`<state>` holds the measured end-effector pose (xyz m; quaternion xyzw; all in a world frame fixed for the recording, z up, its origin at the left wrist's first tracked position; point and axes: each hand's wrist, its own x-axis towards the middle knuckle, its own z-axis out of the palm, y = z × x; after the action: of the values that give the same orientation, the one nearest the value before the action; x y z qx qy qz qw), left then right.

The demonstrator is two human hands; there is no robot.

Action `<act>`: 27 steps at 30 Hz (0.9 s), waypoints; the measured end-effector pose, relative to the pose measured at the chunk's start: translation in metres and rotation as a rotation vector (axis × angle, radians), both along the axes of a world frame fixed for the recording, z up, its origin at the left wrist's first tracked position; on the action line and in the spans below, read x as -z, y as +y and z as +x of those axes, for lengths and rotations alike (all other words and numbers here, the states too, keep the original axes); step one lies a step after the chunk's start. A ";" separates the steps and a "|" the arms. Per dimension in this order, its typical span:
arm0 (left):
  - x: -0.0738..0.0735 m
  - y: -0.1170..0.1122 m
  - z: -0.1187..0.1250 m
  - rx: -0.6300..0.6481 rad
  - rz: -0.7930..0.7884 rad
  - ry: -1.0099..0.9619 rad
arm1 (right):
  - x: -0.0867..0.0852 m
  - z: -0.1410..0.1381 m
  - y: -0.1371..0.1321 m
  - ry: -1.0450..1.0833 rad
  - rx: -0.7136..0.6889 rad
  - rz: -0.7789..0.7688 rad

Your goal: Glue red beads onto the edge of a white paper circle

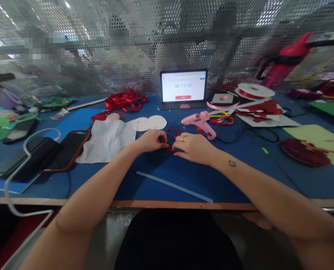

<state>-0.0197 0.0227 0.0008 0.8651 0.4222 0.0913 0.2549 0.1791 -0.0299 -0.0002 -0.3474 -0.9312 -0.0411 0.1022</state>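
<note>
While the pink plastic glue gun lies on its side on the blue tabletop, both bare hands are busy just on its near side! The left hand, nearer and to the left of the gun, curls its fingers with thumb and forefinger close together; whether anything is pinched there, I cannot tell. Facing it, the right hand, a gold ring on one finger, sits right below the gun, fingers bent inward, and its grip is hidden too. Between the fingertips, down and left from the gun, are the small red bits, with more scattered by its nozzle.

Look nearer than the gun: a straight, translucent glue stick lies slantwise. Left of the gun, there's a white rounded cutout, and beyond that a creased white sheet. Behind the gun stands a dark-framed tablet, its screen reading 00:12:22! Just right of the gun, scissors with orange and yellow handles; farther right, a dark red oval piece on pale yellow sheeting.
</note>
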 end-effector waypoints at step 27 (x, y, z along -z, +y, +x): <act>-0.013 -0.010 -0.001 -0.178 0.103 -0.403 | -0.007 0.010 -0.001 -0.035 0.056 0.423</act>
<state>-0.0208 0.0125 0.0137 0.8008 0.4320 0.3058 0.2803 0.1890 -0.0306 0.0069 -0.3432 -0.8935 -0.2443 0.1554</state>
